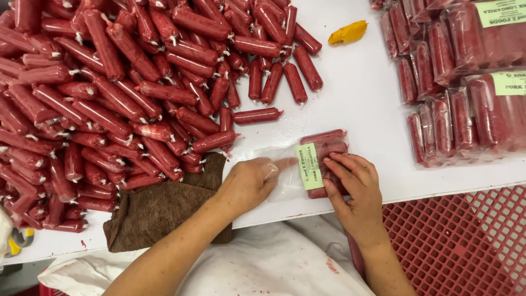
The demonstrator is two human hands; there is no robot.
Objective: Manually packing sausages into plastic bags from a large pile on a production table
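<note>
Head view: both hands, left [249,183] and right [356,183], press a clear bag [307,164], half-hiding its red sausages [324,143].

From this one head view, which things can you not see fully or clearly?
- Sausages in the clear bag: the right hand and the green label cover part of them, so no count.
- Loose sausage pile: cut off by the top and left edges.
- Packed bags: cut off by the right edge.
- Left hand: its fingertips blur behind the plastic.
- Brown towel: partly under the forearm.
- Yellow item: too small to identify.
</note>
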